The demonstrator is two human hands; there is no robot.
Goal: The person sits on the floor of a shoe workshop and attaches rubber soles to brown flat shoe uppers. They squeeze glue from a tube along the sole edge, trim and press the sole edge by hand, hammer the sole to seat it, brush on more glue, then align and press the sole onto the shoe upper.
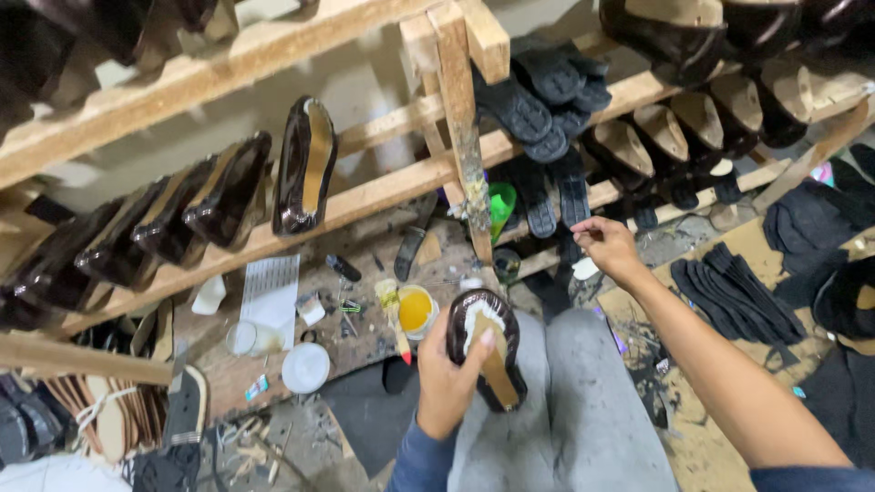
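My left hand (448, 381) grips a glossy dark brown shoe (485, 346) upside down above my lap, its tan insole with a white patch facing up. My right hand (604, 246) reaches forward to the lower rail of the wooden rack (383, 196), its fingers pinched on a black rubber sole (572, 196) that hangs among several others. A small tub of yellow glue (416, 310) with a brush (394, 314) resting on it stands just left of the held shoe.
Several glossy dark shoes (301, 169) lean in a row on the rack at left, more (674, 128) at upper right. Stacks of black soles (729, 292) lie on the floor at right. A white lid (305, 367), a glass jar (242, 338) and scraps litter the worktop.
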